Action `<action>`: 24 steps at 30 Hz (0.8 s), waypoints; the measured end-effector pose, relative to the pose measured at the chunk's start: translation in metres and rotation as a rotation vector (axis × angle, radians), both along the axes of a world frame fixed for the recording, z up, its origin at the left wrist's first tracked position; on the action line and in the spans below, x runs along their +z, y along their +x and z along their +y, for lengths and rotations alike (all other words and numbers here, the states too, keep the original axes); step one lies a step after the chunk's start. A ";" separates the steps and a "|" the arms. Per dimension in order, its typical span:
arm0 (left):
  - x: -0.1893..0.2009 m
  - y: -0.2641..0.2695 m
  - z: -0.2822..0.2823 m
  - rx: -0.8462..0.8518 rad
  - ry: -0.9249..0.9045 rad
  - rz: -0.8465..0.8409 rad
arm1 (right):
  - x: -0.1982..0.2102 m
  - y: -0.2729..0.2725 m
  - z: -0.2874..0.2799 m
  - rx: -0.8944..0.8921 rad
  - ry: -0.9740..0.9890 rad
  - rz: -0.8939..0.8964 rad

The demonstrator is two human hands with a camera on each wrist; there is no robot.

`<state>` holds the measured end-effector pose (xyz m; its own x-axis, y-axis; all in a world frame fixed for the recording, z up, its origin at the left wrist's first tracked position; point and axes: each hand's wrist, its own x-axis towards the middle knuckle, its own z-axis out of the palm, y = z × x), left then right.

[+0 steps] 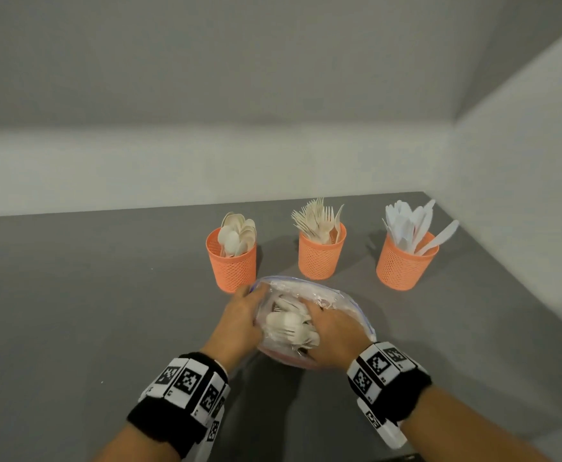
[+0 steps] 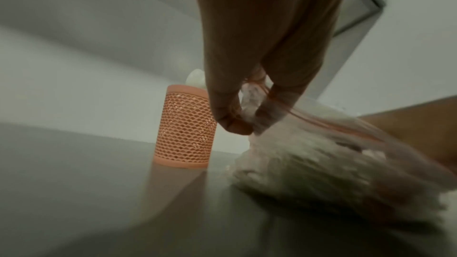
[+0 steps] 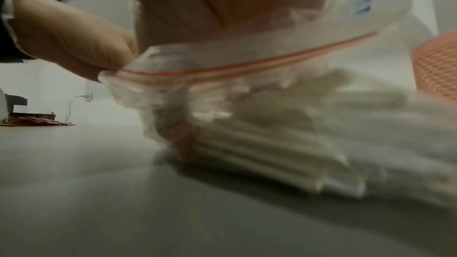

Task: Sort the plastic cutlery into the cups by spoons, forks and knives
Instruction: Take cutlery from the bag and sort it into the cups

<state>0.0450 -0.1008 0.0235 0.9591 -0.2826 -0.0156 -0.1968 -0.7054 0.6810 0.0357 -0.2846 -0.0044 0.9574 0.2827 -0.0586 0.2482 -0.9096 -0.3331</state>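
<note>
— Cutlery, where from the head view?
— In a clear zip-top plastic bag (image 1: pixel 323 295) on the grey bench (image 1: pixel 72 295), before three orange mesh cups (image 1: pixel 321 258).
— Wrist views?
— Left hand (image 2: pixel 237 108) pinches the bag's rim; right hand (image 3: pixel 222 3) is inside, its grip hidden.

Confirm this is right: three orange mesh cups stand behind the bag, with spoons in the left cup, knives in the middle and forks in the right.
Not quite. The head view shows forks in the middle cup and knives in the right cup. The spoons are in the left cup.
</note>
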 end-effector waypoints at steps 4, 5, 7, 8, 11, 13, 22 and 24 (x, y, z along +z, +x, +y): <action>0.004 -0.001 0.000 0.005 -0.022 0.020 | 0.002 0.004 0.000 -0.015 0.006 -0.046; 0.006 0.000 -0.001 -0.003 -0.061 0.001 | 0.001 0.004 -0.002 -0.028 0.011 -0.054; 0.012 -0.001 -0.004 -0.007 -0.155 -0.007 | -0.003 0.004 -0.005 -0.024 0.005 -0.074; 0.015 -0.001 -0.006 -0.007 -0.190 -0.003 | -0.006 0.003 -0.006 -0.021 -0.025 -0.060; 0.019 0.000 -0.009 0.001 -0.229 -0.002 | -0.004 0.005 -0.005 -0.023 -0.040 0.019; 0.018 0.004 -0.004 0.039 -0.227 -0.012 | 0.005 0.010 -0.006 -0.023 -0.017 0.070; 0.003 0.011 0.008 -0.090 0.122 0.102 | 0.021 0.007 -0.019 0.026 0.283 0.177; 0.000 0.014 0.010 -0.061 0.155 0.098 | 0.020 0.004 -0.018 0.095 0.287 0.195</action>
<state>0.0588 -0.0912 0.0237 0.9319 -0.3275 -0.1561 -0.1807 -0.7921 0.5830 0.0394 -0.3030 0.0154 0.9048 0.4010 -0.1431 0.2334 -0.7483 -0.6209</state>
